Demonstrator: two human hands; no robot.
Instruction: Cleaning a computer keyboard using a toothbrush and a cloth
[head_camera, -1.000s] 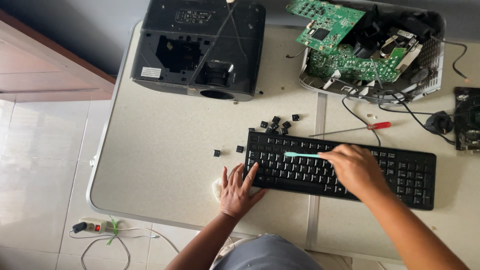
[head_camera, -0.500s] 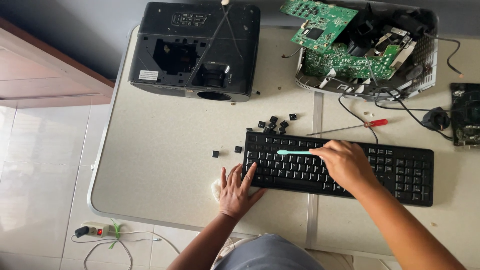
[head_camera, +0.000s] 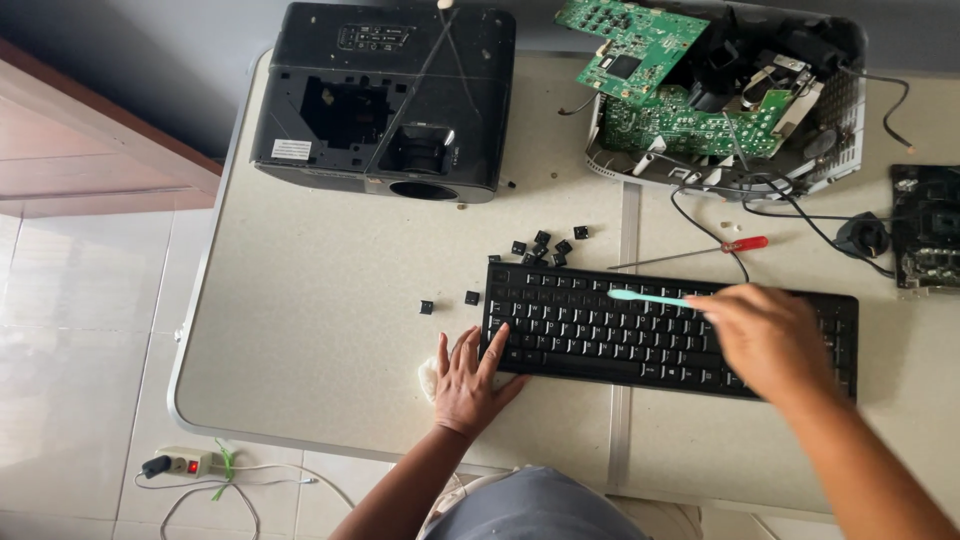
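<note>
- A black keyboard (head_camera: 640, 325) is seen lying flat near the front edge of the pale tabletop (head_camera: 320, 330), slightly slanted, its right end lower in the view; several key slots along its upper left look bare.
- The left hand (head_camera: 465, 380) is laid flat, palm down, fingers spread, at the keyboard's lower left corner; its fingertips rest on the keys and its heel is pressed on a small white cloth (head_camera: 428, 378). Its grip is open and nothing is clasped.
- The right hand (head_camera: 770, 335) is held over the right half of the keyboard, the forearm entering from the lower right. Its grip is closed around the handle of a light teal brush (head_camera: 650, 297), which is pointed left across the upper key rows; the hand is blurred.
- Loose black keycaps (head_camera: 545, 245) are scattered just beyond the keyboard's upper left corner, and two more (head_camera: 447, 302) lie apart to its left.
- A red-handled screwdriver (head_camera: 700, 252) is laid just behind the keyboard, beside black cables (head_camera: 800, 225).
- Open room is left on the tabletop to the left of the keyboard, up to the rounded edge.
- Farther back, a black projector housing (head_camera: 385, 95) is set at the left, and an opened unit with green circuit boards (head_camera: 680, 90) at the right.
- A dark board (head_camera: 925, 225) is seen at the far right edge.
- Below the tabletop's left corner, a power strip (head_camera: 185, 464) lies on the tiled floor (head_camera: 70, 380).
</note>
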